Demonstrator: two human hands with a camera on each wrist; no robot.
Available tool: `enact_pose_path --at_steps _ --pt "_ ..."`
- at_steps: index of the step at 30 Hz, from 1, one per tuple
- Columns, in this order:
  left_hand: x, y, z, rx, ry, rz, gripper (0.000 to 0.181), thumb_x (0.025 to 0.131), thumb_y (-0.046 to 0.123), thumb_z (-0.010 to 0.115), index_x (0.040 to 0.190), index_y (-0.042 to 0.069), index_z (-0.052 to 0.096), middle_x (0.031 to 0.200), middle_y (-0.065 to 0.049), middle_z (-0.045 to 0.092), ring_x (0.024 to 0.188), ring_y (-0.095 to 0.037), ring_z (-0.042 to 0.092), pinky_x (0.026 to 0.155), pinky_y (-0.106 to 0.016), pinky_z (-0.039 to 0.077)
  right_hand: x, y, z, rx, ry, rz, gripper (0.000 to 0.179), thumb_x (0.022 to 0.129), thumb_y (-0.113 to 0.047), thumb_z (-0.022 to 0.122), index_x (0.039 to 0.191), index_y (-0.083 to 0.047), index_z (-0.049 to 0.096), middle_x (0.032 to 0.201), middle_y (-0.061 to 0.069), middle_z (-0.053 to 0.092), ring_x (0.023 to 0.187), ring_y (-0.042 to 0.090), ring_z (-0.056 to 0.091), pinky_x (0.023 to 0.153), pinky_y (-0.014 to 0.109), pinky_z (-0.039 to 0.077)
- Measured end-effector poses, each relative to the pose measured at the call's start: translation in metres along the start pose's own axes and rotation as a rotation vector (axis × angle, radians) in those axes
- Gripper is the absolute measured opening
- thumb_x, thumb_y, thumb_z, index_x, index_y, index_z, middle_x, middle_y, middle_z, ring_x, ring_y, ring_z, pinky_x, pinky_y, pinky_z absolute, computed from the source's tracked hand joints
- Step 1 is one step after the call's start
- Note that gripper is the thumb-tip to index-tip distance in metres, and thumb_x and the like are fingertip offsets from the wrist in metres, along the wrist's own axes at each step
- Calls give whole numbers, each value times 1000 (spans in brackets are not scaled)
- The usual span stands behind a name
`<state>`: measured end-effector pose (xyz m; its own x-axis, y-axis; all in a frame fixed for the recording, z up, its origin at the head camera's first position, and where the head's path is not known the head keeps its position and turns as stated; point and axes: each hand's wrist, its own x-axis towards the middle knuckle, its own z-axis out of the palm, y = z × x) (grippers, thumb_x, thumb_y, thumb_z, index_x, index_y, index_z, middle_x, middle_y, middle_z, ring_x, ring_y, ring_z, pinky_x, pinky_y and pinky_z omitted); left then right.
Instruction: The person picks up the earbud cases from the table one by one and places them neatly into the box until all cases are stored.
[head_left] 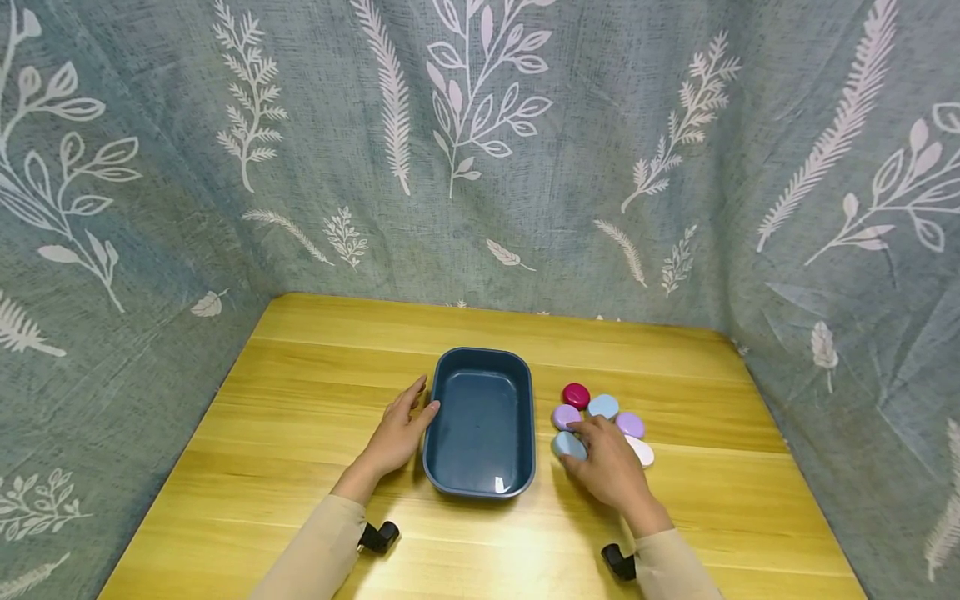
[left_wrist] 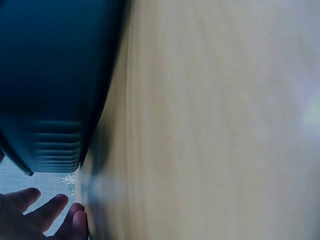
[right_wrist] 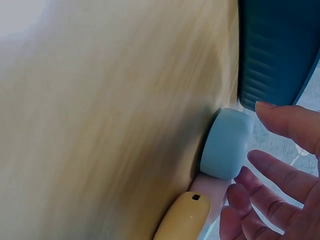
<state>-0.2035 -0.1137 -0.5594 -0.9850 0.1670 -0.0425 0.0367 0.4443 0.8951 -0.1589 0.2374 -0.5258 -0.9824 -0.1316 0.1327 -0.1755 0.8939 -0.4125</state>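
My left hand (head_left: 396, 435) rests beside the left wall of a dark blue rectangular tray (head_left: 482, 433), its thumb at the rim and its fingers loosely extended. In the left wrist view, the fingers (left_wrist: 49, 214) are spread near the ribbed end of the tray. To the right, my right hand (head_left: 611, 467) hovers over a group of small, smooth, rounded pieces. Nearest its thumb and fingertips is a light blue rounded piece (head_left: 568, 445). The right wrist view shows this light blue piece (right_wrist: 227, 143) on the table, with the thumb and fingers apart around it.
Around the right hand lie a magenta piece (head_left: 576, 395), a lilac piece (head_left: 566, 417), another light blue piece (head_left: 603, 406), a second lilac piece (head_left: 631, 425) and a white piece (head_left: 641, 451). A patterned curtain (head_left: 450, 233) encloses the wooden table (head_left: 300, 367) at back and sides.
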Motion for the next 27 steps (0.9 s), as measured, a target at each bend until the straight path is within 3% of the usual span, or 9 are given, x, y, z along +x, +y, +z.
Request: enact_pose_path --at_steps 8,15,20,27 --pt "0 -5 4 -1 25 8 69 107 51 51 166 22 28 166 -5 39 147 -34 41 118 -56 38 -4 -2 6 -21 26 28 47 81 -22 86 123 -5 74 116 10 69 102 29 63 82 46 52" --pt "-3 -11 7 24 25 12 70 104 63 46 165 32 28 167 0 37 150 -33 32 119 -63 30 -5 -6 9 -35 27 67 47 82 -19 85 125 -7 74 121 11 69 106 33 64 84 49 52" --pt "-4 -12 10 39 36 19 64 105 64 44 163 42 29 166 3 39 147 -30 34 117 -63 32 -5 -8 13 -51 36 82 48 82 -21 85 126 -8 74 124 11 69 107 34 63 84 50 52" --pt "-4 -14 14 54 43 -16 60 104 66 43 160 49 29 162 3 45 146 -27 33 115 -61 31 -6 -12 16 -69 38 86 48 82 -20 86 127 -10 74 124 9 69 104 33 62 79 47 52"
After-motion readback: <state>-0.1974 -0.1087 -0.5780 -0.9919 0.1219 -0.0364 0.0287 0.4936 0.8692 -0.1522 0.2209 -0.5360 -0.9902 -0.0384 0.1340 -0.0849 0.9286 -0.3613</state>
